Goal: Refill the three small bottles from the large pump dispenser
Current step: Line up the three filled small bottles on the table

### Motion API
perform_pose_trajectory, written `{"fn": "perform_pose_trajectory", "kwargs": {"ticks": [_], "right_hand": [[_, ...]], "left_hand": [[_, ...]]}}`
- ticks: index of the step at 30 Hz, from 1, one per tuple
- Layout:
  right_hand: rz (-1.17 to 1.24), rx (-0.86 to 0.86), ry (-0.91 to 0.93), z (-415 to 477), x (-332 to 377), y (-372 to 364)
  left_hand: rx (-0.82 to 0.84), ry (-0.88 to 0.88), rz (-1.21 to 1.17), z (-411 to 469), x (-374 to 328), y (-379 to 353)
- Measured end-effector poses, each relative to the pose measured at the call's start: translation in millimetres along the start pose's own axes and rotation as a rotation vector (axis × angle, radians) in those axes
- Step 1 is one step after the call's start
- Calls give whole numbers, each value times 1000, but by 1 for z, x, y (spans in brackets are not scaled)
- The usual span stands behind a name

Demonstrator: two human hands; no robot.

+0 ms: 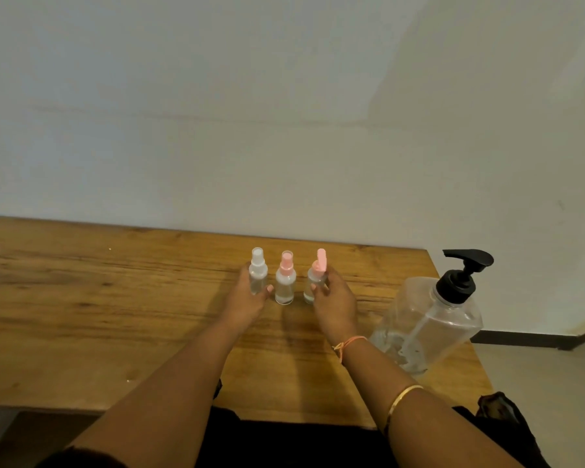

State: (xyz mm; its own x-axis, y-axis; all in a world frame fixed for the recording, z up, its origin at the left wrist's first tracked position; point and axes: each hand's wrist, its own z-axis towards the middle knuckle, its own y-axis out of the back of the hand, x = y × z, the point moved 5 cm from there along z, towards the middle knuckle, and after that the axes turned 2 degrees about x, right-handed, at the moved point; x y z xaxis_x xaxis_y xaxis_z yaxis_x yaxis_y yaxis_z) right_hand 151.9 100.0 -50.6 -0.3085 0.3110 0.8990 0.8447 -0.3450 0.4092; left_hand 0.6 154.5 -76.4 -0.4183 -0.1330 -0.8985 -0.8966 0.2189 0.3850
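On a wooden table (98, 298) at centre frame, the left hand (247, 300) curls round the white-capped bottle (258, 276) and the right hand (336, 307) round the flip-lid bottle (314, 280) — the middle bottle (285, 285) stands free between them. The pump dispenser (433, 319) sits at the frame's right, beside the right wrist.

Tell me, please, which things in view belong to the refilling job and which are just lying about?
Job in hand:
white-capped spray bottle, gripped by the left hand
pink-capped spray bottle, standing free
pink flip-cap bottle, lid raised, gripped by the right hand
large pump dispenser

Just lying about:
dark object off the near right corner of the wooden table, too unclear to name
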Motion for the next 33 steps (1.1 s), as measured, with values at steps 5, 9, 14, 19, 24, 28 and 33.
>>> {"fn": "perform_pose_trajectory", "kwargs": {"ticks": [5, 9, 14, 19, 24, 28, 33], "right_hand": [[-3, -7, 37, 1, -4, -11], [9, -5, 65, 3, -4, -9], [-13, 14, 90, 3, -3, -12], [-90, -26, 116, 9, -3, -15], [-122, -75, 139, 17, -1, -21], [-117, -89, 134, 28, 0, -24], [-175, -95, 102, 47, 2, -26]], "left_hand": [[-10, -20, 51, 1, -4, -12], [-19, -25, 48, 2, -5, -13], [-35, -37, 99, -1, -5, -13], [-82, -68, 163, -3, -13, -12], [-71, -74, 121, 11, -14, -14], [-83, -72, 118, 25, -16, -15], [-91, -98, 98, 45, -18, -18]]}}
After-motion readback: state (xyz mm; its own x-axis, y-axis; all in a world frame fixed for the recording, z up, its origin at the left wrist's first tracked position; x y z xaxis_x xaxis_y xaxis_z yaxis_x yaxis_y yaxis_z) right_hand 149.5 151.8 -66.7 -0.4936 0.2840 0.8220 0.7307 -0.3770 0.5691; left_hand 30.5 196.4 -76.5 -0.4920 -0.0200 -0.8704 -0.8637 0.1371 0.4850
